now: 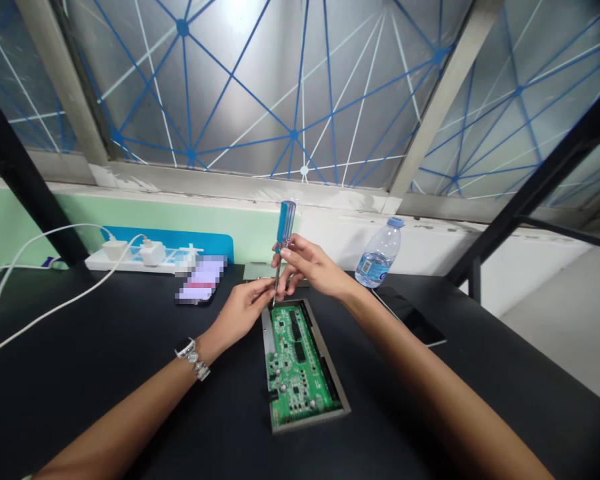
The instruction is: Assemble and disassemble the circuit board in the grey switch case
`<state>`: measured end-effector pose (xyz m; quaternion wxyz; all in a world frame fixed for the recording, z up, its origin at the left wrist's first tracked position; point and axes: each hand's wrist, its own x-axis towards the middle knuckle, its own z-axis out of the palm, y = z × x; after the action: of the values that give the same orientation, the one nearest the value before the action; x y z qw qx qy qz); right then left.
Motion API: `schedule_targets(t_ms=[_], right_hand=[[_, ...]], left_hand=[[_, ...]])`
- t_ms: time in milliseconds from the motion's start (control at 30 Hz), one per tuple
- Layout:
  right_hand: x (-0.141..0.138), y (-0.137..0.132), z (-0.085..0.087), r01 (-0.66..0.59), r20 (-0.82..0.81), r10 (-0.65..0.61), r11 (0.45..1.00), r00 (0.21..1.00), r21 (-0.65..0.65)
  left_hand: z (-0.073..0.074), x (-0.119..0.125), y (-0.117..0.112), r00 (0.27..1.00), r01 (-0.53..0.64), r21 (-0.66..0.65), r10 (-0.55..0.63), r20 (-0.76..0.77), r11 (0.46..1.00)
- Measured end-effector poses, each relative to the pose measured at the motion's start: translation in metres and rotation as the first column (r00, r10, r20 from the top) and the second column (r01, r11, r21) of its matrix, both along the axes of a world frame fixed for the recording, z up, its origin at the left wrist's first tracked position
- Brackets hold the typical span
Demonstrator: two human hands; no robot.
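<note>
Centrally, a green circuit board (286, 373) sits in a metal frame (269, 341) on the black surface (205, 433); at its eleven o'clock, the right hand (316, 267) grips a screwdriver (285, 223), the left hand (240, 310) narrowed beside its shaft, hold unclear. One o'clock: a bottle (379, 257).

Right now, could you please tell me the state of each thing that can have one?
Right hand: fingers closed on screwdriver
Left hand: fingers at the shaft, grip unclear
Screwdriver: nearly upright, tip down
Metal case: open
Circuit board: exposed, inside case
Bottle: capped, partly filled
Phone: screen lit
Tablet: screen dark
Chargers: plugged in
</note>
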<state>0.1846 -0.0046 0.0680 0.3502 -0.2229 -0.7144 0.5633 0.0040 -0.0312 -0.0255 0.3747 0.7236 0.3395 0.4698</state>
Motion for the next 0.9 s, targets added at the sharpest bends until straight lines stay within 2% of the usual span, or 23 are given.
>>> schedule_targets(t_ms=[67,200,300,467,767,900], right_hand=[[-0.002,0.0,-0.003,0.041,0.0,-0.041,0.999,0.999,0.01],[-0.007,0.001,-0.014,0.24,0.029,-0.242,0.968,0.97,0.07],[-0.01,0.003,-0.02,0.304,0.058,-0.306,0.952,0.95,0.042],[-0.012,0.0,-0.015,0.29,0.045,-0.288,0.957,0.956,-0.032],[-0.008,-0.002,-0.009,0.212,0.108,-0.211,0.977,0.972,0.004],[-0.007,-0.003,-0.006,0.154,0.15,-0.144,0.987,0.978,-0.051]], left_hand=[[0.002,-0.001,-0.001,1.0,0.001,-0.012,-0.001,0.023,1.0],[0.004,0.0,-0.003,0.999,-0.015,-0.022,0.016,0.046,1.0],[0.006,0.001,-0.004,0.998,-0.039,-0.035,0.041,0.055,0.999],[0.006,0.002,-0.004,0.996,-0.071,-0.041,0.073,0.058,0.997],[-0.001,0.003,-0.001,0.985,-0.13,-0.074,0.137,0.102,0.989],[0.0,0.004,0.001,0.986,-0.109,-0.056,0.115,0.119,0.992]])
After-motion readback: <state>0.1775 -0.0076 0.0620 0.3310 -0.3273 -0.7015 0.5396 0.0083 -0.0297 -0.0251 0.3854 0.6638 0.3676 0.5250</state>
